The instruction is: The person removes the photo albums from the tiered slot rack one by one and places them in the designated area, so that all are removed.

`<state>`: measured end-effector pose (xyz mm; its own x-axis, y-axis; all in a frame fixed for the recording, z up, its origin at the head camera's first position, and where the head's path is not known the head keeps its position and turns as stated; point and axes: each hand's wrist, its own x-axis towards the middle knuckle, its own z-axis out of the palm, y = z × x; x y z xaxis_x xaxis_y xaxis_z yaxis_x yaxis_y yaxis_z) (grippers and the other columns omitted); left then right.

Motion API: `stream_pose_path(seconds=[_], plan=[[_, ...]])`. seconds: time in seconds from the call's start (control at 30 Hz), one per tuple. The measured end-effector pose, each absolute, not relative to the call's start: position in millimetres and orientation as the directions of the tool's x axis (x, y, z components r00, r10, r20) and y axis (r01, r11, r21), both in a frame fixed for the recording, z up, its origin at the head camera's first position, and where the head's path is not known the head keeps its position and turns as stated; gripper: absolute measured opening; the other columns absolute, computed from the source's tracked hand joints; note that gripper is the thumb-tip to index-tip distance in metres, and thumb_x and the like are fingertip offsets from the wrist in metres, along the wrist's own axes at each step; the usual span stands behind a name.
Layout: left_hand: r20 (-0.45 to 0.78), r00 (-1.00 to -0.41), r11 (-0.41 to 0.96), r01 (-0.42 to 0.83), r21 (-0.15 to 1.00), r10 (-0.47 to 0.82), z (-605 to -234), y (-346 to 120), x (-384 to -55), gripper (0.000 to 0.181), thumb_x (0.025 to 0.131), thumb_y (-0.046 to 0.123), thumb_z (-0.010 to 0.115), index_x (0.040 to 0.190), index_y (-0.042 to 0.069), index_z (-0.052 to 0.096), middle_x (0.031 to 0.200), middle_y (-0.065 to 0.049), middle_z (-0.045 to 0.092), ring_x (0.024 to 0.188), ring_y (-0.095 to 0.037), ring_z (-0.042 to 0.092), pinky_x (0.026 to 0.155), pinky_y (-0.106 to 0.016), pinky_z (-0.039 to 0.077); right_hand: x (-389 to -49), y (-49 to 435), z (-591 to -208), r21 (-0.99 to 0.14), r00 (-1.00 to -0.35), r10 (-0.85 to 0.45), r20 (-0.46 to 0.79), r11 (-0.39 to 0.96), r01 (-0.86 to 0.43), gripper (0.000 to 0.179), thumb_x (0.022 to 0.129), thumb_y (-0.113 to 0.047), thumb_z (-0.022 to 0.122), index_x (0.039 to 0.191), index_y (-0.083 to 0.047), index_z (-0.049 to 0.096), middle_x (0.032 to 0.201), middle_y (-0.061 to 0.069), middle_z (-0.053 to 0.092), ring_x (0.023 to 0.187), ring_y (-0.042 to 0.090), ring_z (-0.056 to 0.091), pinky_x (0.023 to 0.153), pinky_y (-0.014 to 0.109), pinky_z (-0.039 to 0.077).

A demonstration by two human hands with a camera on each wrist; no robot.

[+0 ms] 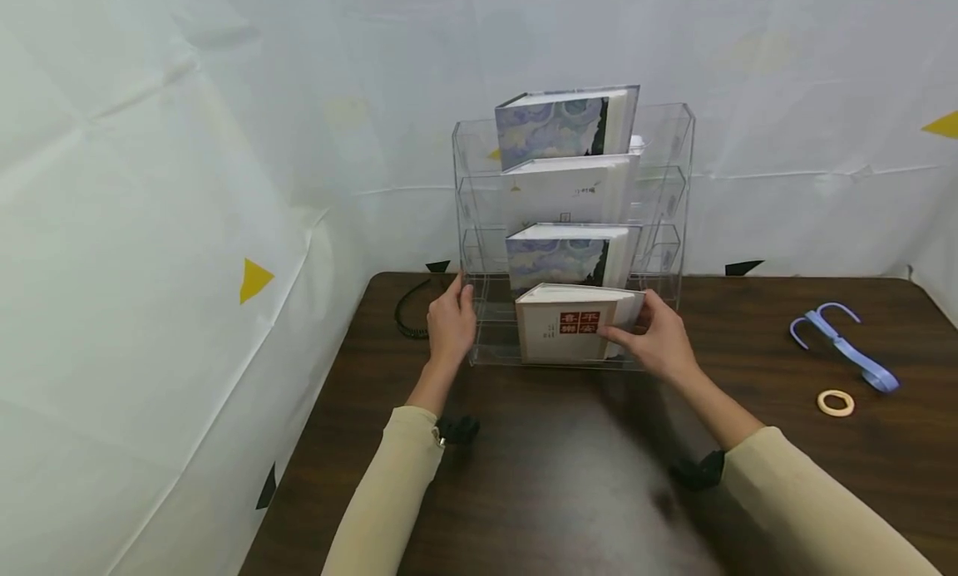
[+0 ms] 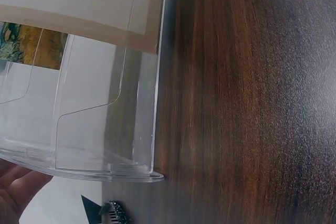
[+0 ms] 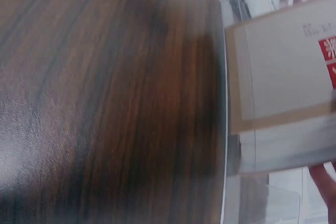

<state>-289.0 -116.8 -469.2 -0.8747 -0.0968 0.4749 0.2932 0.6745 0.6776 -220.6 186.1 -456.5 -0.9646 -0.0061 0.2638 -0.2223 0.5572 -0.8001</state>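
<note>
A clear acrylic tiered rack [image 1: 686, 144] stands at the back of the table with a book in each tier. In its lowest tier sits a white book with red squares on the cover [image 1: 557, 333]. My right hand [image 1: 662, 339] grips this book by its right side, thumb on the cover and fingers behind. At the rack's left side is my left hand [image 1: 452, 322], its fingers along the clear side panel; the left wrist view shows part of that hand [image 2: 21, 190] at the panel's edge. Above are a painted-cover book [image 1: 557, 262], a white book [image 1: 561, 195] and another painted-cover book [image 1: 554, 131].
Right of the rack, a blue double hook [image 1: 849, 352] and a pale ring [image 1: 835, 403] lie on the dark wood table [image 1: 546, 493]. A black coiled cord [image 1: 407, 327] lies left of the rack. White sheeting [image 1: 299, 102] hangs behind and at the left.
</note>
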Motion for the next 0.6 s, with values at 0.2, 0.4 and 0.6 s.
stream_pose_path(seconds=[0.2, 0.4, 0.6], plan=[[0.501, -0.86, 0.699, 0.3, 0.649, -0.097, -469.4, -119.3, -290.3, 0.022, 0.103, 0.018, 0.051, 0.106, 0.003, 0.067, 0.067, -0.013, 0.057, 0.073, -0.037, 0.063, 0.071, -0.053, 0.047, -223.1, 188.4, -457.9, -0.81, -0.946, -0.101, 0.308, 0.493, -0.317, 0.041, 0.081, -0.012, 0.081, 0.108, -0.001, 0.053, 0.1, 0.02, 0.07, 0.084, 0.029, 0.069, 0.065, 0.026, 0.051], [0.523, -0.849, 0.714, 0.322, 0.621, -0.072, -469.1, -119.3, -289.8, 0.025, 0.103, 0.018, 0.05, 0.113, 0.002, 0.066, 0.066, -0.014, 0.057, 0.075, -0.04, 0.065, 0.069, -0.055, 0.047, -208.7, 193.0, -442.4, -0.739, -0.866, -0.108, 0.489, 0.476, -0.477, 0.041, 0.075, -0.001, 0.083, 0.107, -0.002, 0.057, 0.094, 0.015, 0.072, 0.075, 0.011, 0.065, 0.059, 0.019, 0.047], [0.515, -0.856, 0.721, 0.332, 0.608, -0.04, -468.4, -119.2, -288.3, 0.026, 0.104, 0.019, 0.048, 0.112, 0.001, 0.065, 0.062, -0.008, 0.05, 0.065, -0.034, 0.06, 0.066, -0.052, 0.047, -177.9, 227.2, -419.5, -0.794, -0.866, 0.009, 0.5, 0.406, -0.454, 0.044, 0.08, 0.009, 0.076, 0.116, 0.006, 0.052, 0.094, 0.002, 0.072, 0.079, -0.001, 0.066, 0.063, 0.016, 0.051]])
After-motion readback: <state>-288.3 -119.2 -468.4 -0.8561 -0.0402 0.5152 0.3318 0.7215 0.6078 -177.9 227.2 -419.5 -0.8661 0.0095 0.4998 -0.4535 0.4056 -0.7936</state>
